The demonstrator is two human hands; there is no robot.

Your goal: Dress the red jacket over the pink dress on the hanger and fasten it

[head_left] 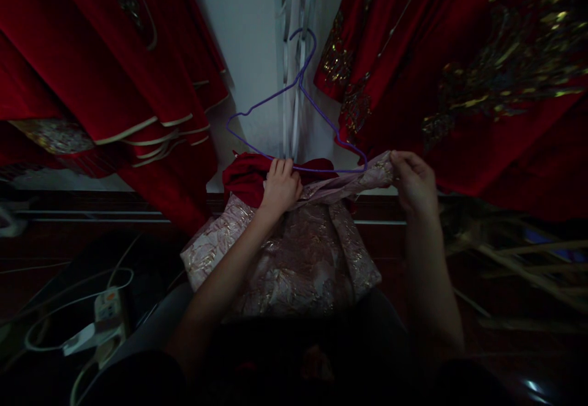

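Right hand (414, 180) pinches patterned fabric (374, 174)

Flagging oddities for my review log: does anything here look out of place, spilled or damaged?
No damage or spill shows on the pale patterned cloth, though dim light hides detail. One untidy spot: at lower left, a white cord loops loosely beside the power strip, near the person's leg, and might snag.

Brocade garment (298, 265) across lap (168, 315)

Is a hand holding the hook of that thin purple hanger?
No, the hook of the purple hanger is untouched: the left hand is by the bottom bar and the right hand pinches shiny pinkish patterned cloth.
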